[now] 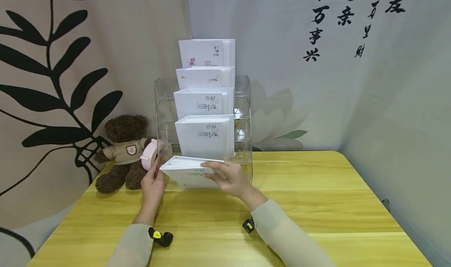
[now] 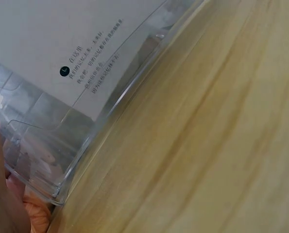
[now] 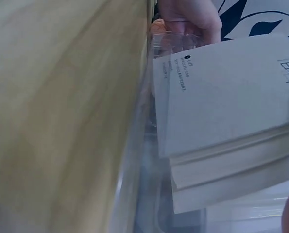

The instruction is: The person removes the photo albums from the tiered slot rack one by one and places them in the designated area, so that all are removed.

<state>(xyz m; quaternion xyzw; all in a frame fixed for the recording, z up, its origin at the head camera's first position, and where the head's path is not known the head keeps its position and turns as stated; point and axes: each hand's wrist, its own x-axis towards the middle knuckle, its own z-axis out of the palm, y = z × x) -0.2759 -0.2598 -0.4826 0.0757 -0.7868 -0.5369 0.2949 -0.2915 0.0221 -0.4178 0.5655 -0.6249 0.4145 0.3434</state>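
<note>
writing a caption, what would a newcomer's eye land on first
Likely the four white books stepped up the clear rack, mid-scene. Next, the black leaves at far left and the brown bear beside the rack. Low in front, the right grip holds another book.

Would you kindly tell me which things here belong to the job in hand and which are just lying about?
Belong to the job, it seems:
front white book, held by the right hand
clear rack, touched by the left hand
white books in the tiers behind

Just lying about:
brown teddy bear
pink round item beside the bear
</note>
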